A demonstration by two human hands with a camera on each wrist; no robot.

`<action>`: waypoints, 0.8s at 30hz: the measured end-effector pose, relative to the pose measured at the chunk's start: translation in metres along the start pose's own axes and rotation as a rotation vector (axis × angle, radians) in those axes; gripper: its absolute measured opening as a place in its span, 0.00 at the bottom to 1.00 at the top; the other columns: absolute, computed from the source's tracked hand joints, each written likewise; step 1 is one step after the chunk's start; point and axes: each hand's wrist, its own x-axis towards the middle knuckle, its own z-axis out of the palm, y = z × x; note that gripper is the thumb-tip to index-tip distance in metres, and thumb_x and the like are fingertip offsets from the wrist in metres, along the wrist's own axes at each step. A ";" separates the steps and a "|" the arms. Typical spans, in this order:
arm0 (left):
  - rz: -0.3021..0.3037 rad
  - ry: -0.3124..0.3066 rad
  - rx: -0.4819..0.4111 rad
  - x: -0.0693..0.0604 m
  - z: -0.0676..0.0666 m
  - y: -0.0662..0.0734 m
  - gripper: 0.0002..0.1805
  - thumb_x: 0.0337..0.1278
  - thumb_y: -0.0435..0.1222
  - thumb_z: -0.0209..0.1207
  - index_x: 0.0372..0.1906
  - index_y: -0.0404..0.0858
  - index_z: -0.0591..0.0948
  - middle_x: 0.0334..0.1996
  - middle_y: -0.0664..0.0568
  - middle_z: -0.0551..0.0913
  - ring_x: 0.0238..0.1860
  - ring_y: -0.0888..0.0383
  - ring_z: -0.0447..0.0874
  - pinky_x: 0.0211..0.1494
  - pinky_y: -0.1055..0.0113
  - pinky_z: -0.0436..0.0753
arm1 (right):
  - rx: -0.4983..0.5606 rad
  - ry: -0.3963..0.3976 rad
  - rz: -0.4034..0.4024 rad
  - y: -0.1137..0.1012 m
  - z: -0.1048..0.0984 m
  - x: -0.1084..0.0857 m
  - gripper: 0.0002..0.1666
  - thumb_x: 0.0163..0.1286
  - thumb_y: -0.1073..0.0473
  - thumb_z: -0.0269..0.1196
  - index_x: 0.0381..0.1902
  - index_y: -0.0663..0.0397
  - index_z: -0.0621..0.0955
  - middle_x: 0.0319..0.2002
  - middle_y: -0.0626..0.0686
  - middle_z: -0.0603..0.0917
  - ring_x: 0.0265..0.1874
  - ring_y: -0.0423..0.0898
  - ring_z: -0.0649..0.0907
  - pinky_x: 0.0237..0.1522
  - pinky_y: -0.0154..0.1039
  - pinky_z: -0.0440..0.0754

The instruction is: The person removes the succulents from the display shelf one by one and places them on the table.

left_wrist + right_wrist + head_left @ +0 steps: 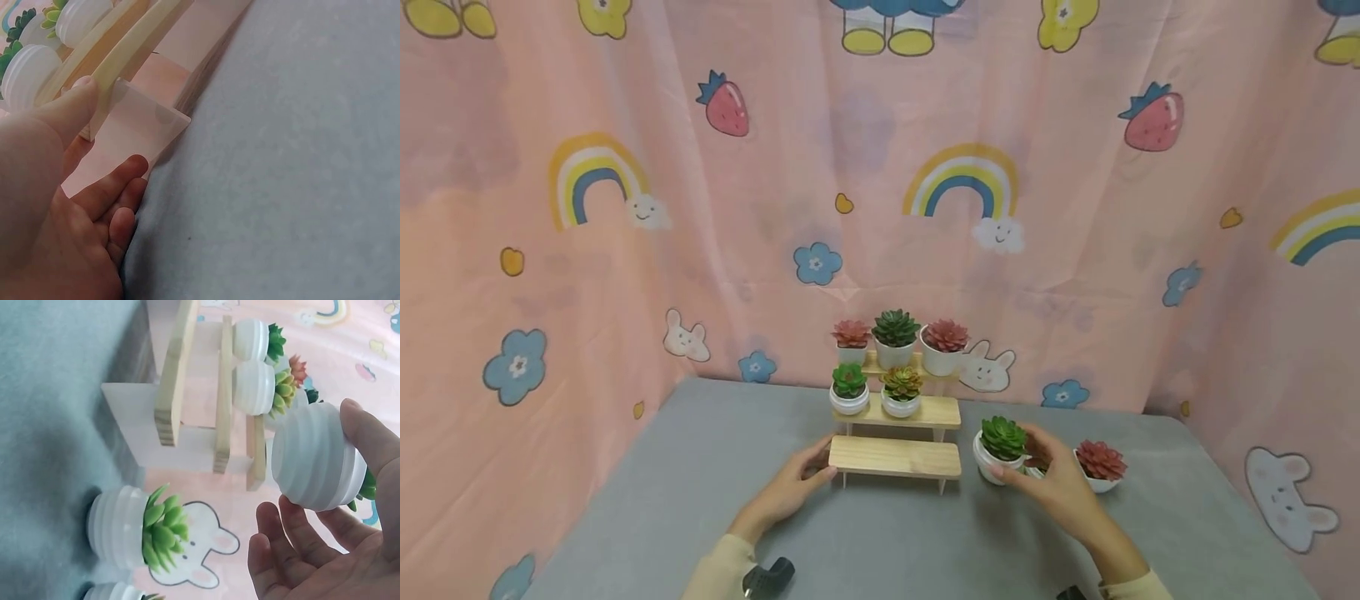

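A three-tier wooden plant stand (895,457) with pale supports is on the grey table. My left hand (786,487) pinches the left end of its lowest board (134,53), thumb against the wood. Right of the stand, my right hand (1060,483) holds a green succulent in a ribbed white pot (315,456) between thumb and fingers. In the right wrist view this pot is off the table. The lowest board is bare. A green succulent (849,379) and a yellow-green succulent (901,382) sit on the middle board. Two reddish succulents flank a dark green succulent (896,327) on top.
On the grey table (700,467), to the right, stands a red succulent in a white pot (1101,462). Another potted green succulent (134,528) is mostly hidden behind my right hand in the head view. A pink printed curtain (760,208) hangs behind and at both sides.
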 end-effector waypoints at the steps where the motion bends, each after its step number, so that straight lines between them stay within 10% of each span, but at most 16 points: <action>1: -0.004 -0.001 -0.002 -0.001 0.000 -0.001 0.36 0.73 0.48 0.56 0.79 0.41 0.60 0.65 0.40 0.79 0.65 0.45 0.75 0.69 0.42 0.71 | 0.006 -0.003 0.006 0.001 0.000 -0.002 0.35 0.64 0.57 0.73 0.66 0.62 0.75 0.55 0.61 0.85 0.45 0.25 0.79 0.47 0.38 0.82; 24: 0.024 0.003 0.004 0.003 -0.001 -0.004 0.36 0.73 0.46 0.57 0.79 0.42 0.61 0.66 0.39 0.77 0.66 0.44 0.76 0.68 0.43 0.73 | -0.038 -0.051 0.098 0.029 0.002 -0.025 0.40 0.57 0.60 0.76 0.64 0.71 0.74 0.52 0.63 0.84 0.37 0.33 0.76 0.36 0.34 0.75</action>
